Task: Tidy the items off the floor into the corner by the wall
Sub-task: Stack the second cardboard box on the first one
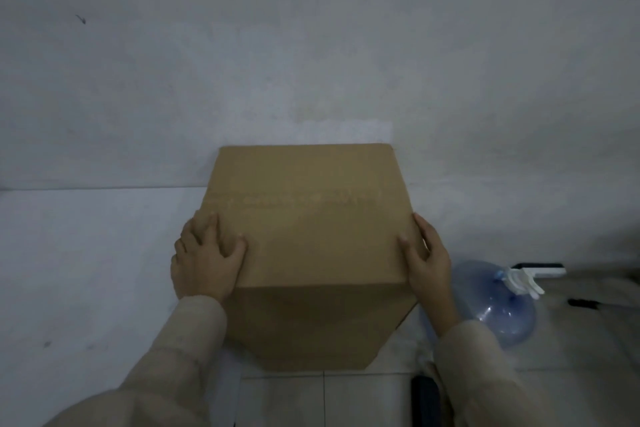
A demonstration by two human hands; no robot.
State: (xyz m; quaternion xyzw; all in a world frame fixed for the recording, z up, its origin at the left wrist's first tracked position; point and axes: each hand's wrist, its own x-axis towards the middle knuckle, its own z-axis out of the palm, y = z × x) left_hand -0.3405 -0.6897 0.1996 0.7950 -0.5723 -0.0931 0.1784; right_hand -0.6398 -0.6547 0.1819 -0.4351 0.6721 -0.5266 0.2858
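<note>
Head view: both hands (207,255) flat against cardboard box (308,218) sides.

Tiled floor (363,399): cardboard box (311,218), water jug (491,308).

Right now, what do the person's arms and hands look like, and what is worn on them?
Both hands are bare: the left hand and the right hand show no gloves, rings or watch. Both arms are covered to the wrist by long, loose beige sleeves of soft-looking fabric, plain, with no visible markings.
</note>
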